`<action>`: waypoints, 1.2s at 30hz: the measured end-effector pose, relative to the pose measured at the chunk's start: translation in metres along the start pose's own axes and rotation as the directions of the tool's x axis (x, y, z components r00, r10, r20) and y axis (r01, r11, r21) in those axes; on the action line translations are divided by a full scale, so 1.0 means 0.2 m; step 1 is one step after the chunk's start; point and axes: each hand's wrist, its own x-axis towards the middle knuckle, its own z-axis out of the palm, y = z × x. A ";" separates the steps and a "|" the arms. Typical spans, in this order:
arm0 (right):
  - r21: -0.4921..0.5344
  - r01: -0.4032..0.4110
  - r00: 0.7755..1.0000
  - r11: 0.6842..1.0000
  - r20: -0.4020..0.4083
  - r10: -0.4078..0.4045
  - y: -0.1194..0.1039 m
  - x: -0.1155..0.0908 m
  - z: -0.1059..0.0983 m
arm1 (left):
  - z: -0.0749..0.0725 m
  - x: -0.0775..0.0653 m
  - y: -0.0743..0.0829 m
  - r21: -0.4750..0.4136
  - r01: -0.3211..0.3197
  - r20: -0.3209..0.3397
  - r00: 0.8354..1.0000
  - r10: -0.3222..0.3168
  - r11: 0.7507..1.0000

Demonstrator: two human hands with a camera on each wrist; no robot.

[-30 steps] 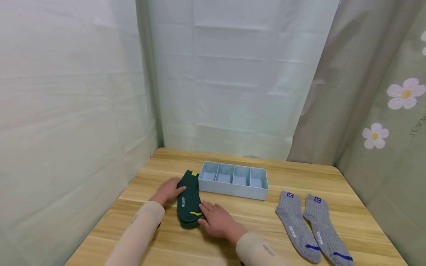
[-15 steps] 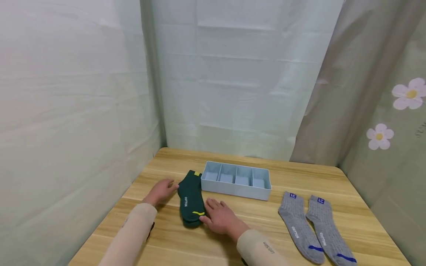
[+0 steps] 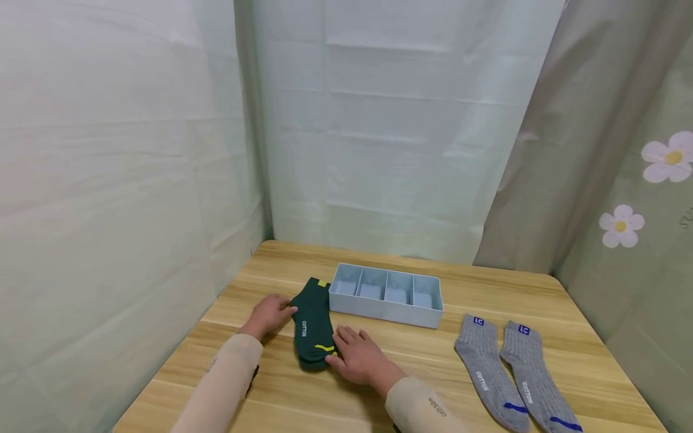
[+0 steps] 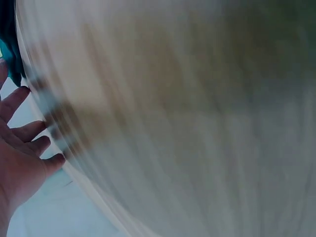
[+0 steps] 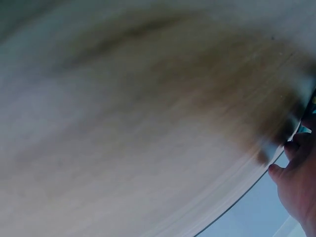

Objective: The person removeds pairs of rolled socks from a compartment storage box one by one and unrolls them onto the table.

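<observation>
A pair of dark green socks [image 3: 313,322], stacked one on the other, lies on the table left of centre, with yellow marks at cuff and toe. My left hand [image 3: 271,313] is at their left edge, its thumb tip right at the fabric. On the other side my right hand [image 3: 358,356] rests on the wood, thumb and fingertips at the toe end. In the left wrist view the fingers of my left hand [image 4: 22,148] are spread, close to a bit of green sock [image 4: 10,37]. The right wrist view catches only part of my right hand [image 5: 298,175].
A pale blue box [image 3: 385,310] with several compartments stands just right of the sock cuffs. Two grey socks [image 3: 489,373] with blue marks lie side by side at the right. Curtains [image 3: 390,150] hang around the wooden table [image 3: 260,385].
My left hand drew back from the socks, then came in to their edge again. The right hand stays by the toe end. The whole view shifts slightly.
</observation>
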 end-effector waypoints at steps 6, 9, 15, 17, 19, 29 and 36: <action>-0.001 0.000 1.000 1.000 -0.002 0.000 0.00 0.00 0.02 | 0.02 0.02 0.00 -0.054 0.023 -0.064 0.998 -0.026 0.998; -0.003 -0.001 1.000 1.000 -0.010 0.001 -0.01 -0.01 0.02 | 0.02 0.03 0.02 -0.128 0.055 -0.093 0.993 -0.067 0.990; -0.014 0.002 0.999 1.000 -0.033 -0.002 -0.01 -0.01 0.03 | 0.02 0.04 0.05 -0.242 0.070 -0.126 0.987 -0.103 0.968; -0.015 0.008 0.999 1.000 -0.036 -0.008 -0.01 -0.01 0.03 | 0.02 0.04 0.04 -0.256 0.071 -0.142 0.984 -0.110 0.964; -0.016 0.016 0.999 1.000 -0.039 -0.017 -0.01 0.00 0.04 | 0.01 0.03 0.03 -0.261 0.080 -0.157 0.980 -0.124 0.962; -0.025 0.034 0.998 0.999 -0.050 -0.035 -0.02 0.00 0.03 | -0.01 0.03 0.01 -0.299 0.095 -0.181 0.971 -0.154 0.949; 0.006 0.056 0.998 0.998 -0.024 -0.056 -0.05 -0.01 0.01 | -0.01 0.04 0.03 -0.400 0.112 -0.157 0.969 -0.189 0.909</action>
